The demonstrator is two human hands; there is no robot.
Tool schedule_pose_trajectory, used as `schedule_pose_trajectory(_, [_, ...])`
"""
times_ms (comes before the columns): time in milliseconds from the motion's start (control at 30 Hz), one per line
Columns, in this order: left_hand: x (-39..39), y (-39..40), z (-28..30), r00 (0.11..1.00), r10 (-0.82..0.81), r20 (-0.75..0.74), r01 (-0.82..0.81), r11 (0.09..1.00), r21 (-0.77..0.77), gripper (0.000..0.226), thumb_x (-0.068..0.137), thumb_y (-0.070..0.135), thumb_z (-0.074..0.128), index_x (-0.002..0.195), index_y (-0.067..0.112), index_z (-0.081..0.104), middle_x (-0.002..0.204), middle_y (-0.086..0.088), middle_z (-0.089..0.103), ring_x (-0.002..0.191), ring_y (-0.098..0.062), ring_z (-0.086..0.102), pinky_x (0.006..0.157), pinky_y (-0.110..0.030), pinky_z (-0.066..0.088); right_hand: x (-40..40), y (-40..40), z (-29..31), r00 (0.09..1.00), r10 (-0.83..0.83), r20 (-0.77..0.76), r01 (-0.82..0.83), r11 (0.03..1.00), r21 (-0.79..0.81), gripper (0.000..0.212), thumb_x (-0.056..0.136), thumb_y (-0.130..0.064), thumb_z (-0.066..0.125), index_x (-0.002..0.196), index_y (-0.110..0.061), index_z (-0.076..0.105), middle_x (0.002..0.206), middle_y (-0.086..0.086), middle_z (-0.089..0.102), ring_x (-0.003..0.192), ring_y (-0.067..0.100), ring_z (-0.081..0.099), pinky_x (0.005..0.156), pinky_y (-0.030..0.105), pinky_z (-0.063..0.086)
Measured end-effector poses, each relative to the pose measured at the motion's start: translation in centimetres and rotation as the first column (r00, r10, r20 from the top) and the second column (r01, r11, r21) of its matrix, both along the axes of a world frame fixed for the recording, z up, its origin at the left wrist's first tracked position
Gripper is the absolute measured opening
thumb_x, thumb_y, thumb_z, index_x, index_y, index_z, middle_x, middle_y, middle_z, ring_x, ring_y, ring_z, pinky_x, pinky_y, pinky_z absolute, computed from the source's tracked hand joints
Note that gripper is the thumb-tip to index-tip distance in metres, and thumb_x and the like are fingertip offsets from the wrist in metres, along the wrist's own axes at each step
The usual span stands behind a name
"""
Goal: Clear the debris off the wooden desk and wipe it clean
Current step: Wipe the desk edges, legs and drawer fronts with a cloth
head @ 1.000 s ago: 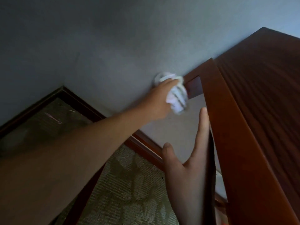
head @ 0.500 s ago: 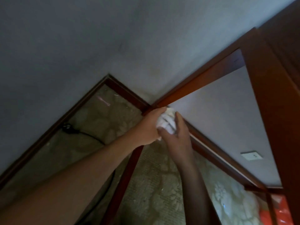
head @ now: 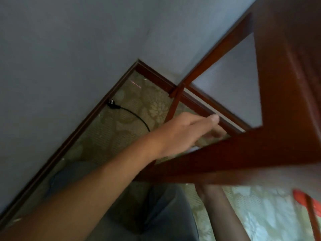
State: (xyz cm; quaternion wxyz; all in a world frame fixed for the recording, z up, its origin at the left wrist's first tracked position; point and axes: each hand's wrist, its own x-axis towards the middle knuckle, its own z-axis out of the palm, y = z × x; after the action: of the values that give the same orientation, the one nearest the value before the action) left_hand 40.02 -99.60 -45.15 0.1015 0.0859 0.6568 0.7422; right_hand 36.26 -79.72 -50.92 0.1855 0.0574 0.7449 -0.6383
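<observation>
The dark red-brown wooden desk [head: 281, 140] fills the right side, seen from its end, with a thin leg [head: 175, 103] reaching down to the floor. My left hand [head: 189, 131] stretches out beside the desk's edge, thumb straight, fingertips partly behind the wood; nothing shows in its grip. A small white scrap [head: 193, 149], perhaps the crumpled tissue, peeks out under that palm at the desk's edge. My right forearm [head: 224, 216] rises from below and passes behind the desk's rail, which hides the right hand.
A grey wall [head: 86, 40] meets a dark wooden skirting [head: 104, 105] in the corner. A black plug and cable [head: 128, 110] lie on the patterned floor. My grey trouser leg [head: 156, 214] is below. An orange-red object [head: 305, 200] sits at lower right.
Both hands held the white tissue together by the desk leg; now the left hand is stretched out with nothing in it and the right hand has dropped behind the desk rail. The view swung downward.
</observation>
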Motion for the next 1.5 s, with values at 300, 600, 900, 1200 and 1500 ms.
schedule_pose_trajectory(300, [6.4, 5.6, 3.6, 0.913, 0.351, -0.207, -0.384, 0.912, -0.147, 0.071, 0.096, 0.064, 0.052, 0.151, 0.019, 0.051, 0.148, 0.003, 0.058, 0.132, 0.0, 0.05, 0.113, -0.015, 0.035, 11.9, 1.2, 4.8, 0.932, -0.308, -0.192, 0.29, 0.95, -0.115, 0.022, 0.085, -0.004, 0.061, 0.1, -0.018, 0.07, 0.072, 0.008, 0.064, 0.052, 0.026, 0.057, 0.043, 0.03, 0.046])
schedule_pose_trajectory(600, [10.5, 6.5, 11.5, 0.653, 0.277, -0.705, -0.659, 0.668, -0.347, 0.082, 0.102, 0.026, 0.063, 0.166, 0.017, 0.011, 0.17, -0.002, 0.021, 0.156, -0.014, 0.024, 0.127, -0.041, 0.027, 17.9, 7.1, 12.3, 0.616, -0.032, -0.787, 0.348, 0.908, 0.235, 0.053, 0.071, -0.021, 0.065, 0.114, -0.053, 0.068, 0.117, -0.02, 0.059, 0.104, -0.004, 0.059, 0.086, 0.01, 0.042])
schedule_pose_trajectory(900, [6.8, 5.9, 23.2, 0.544, -0.263, -0.797, -0.687, 0.405, -0.603, 0.059, 0.1, 0.01, 0.062, 0.156, 0.017, 0.045, 0.162, 0.002, 0.042, 0.153, -0.017, 0.033, 0.126, -0.03, 0.022, 12.2, 7.3, 21.2, 0.09, -0.112, -0.99, 0.732, 0.682, -0.011, 0.048, 0.091, -0.029, 0.071, 0.137, -0.017, 0.065, 0.131, 0.017, 0.055, 0.113, 0.042, 0.054, 0.103, 0.042, 0.041])
schedule_pose_trajectory(1200, [5.0, 4.4, 24.3, 0.62, -0.303, -0.724, -0.533, 0.515, -0.671, 0.057, 0.1, 0.005, 0.063, 0.152, 0.023, 0.051, 0.158, 0.008, 0.047, 0.15, -0.009, 0.037, 0.124, -0.023, 0.022, 9.5, 7.1, 18.8, -0.109, 0.302, -0.947, 0.715, 0.686, 0.136, 0.056, 0.09, -0.02, 0.075, 0.138, -0.019, 0.047, 0.134, 0.018, 0.057, 0.114, 0.043, 0.054, 0.099, 0.049, 0.047])
schedule_pose_trajectory(1500, [4.9, 4.3, 23.7, 0.674, -0.197, -0.712, -0.43, 0.679, -0.595, 0.06, 0.09, 0.006, 0.058, 0.147, 0.022, 0.058, 0.154, 0.01, 0.052, 0.149, -0.002, 0.035, 0.122, -0.012, 0.019, 11.0, 1.0, 17.7, 0.019, 0.338, -0.941, 0.689, 0.678, 0.257, 0.046, 0.097, -0.039, 0.064, 0.135, -0.017, 0.053, 0.132, 0.027, 0.049, 0.109, 0.045, 0.051, 0.087, 0.052, 0.047])
